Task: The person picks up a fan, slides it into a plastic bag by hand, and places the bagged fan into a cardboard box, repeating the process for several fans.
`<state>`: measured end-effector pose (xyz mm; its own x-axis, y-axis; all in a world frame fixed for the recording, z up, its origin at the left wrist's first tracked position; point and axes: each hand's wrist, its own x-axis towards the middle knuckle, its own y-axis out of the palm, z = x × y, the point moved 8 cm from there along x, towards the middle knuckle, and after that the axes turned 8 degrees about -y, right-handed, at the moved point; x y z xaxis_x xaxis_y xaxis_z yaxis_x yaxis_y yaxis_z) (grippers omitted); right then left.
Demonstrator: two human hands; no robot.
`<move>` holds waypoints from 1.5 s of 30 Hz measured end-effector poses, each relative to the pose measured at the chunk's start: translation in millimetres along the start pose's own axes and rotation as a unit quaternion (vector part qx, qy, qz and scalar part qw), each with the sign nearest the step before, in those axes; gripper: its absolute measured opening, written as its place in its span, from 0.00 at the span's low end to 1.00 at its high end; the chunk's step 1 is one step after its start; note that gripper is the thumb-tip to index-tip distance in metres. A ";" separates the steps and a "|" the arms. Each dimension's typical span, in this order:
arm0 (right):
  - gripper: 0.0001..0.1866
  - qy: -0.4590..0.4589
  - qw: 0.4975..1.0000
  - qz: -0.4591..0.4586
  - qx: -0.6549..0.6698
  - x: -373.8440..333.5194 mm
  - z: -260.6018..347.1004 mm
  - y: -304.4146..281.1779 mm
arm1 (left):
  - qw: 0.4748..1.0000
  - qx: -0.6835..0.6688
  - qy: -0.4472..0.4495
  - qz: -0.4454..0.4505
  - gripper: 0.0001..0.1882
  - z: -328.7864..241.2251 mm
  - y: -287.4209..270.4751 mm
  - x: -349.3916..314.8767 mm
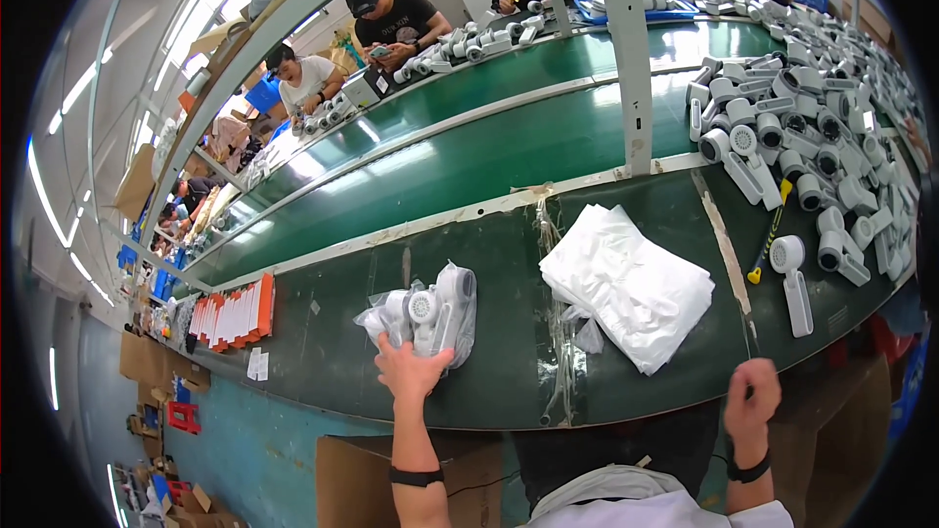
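My left hand (pixel 413 370) grips the near side of a clear plastic bag, thumb and fingers apart around it. Inside are white-grey handheld devices (pixel 423 309) with round perforated heads and handles; how many share the bag I cannot tell. To the right lies a stack of white plastic bags (pixel 631 288), crumpled on top. My right hand (pixel 751 399) hovers at the table's near edge, its fingers curled in, with nothing visible in them. Beyond it a single unbagged handheld device (pixel 792 284) lies head away from me, beside a yellow-and-black tool (pixel 771 232).
A large heap of similar devices (pixel 831 127) fills the right side. Orange-and-white boxes (pixel 235 315) stand in a row at the left. Behind a metal post (pixel 626 68) runs a green conveyor (pixel 469 152), with several people working across it. A cardboard box (pixel 352 479) sits below the table.
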<state>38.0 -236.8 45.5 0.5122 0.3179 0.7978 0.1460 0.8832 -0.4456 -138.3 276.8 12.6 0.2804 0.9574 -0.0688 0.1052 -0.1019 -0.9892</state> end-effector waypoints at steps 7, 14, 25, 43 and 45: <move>0.09 -0.057 0.965 0.127 0.223 -7.4 61.4 80.3 | 1.000 -0.022 0.002 -0.007 0.47 1.8 1.6 1.7; 0.07 -0.021 0.946 0.149 0.288 -4.6 64.2 117.0 | 1.000 -0.014 -0.012 0.013 0.48 -3.3 -1.8 -0.2; 0.05 0.031 0.956 0.167 0.241 -9.6 57.6 124.9 | 0.992 0.038 -0.049 0.107 0.47 -16.6 2.9 18.7; 0.05 0.009 0.959 0.153 0.239 -10.6 59.3 121.2 | 0.999 0.030 0.003 -0.022 0.41 -23.0 -2.8 6.5; 0.05 0.007 0.960 0.154 0.234 -10.9 59.4 121.9 | 0.999 0.028 0.010 -0.026 0.41 -23.5 -2.6 5.7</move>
<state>-0.1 -112.1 6.6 0.4823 0.5872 0.6501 -0.4092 0.8072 -0.4254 -114.6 276.2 17.8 0.2955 0.9552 -0.0147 0.0667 -0.0360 -0.9971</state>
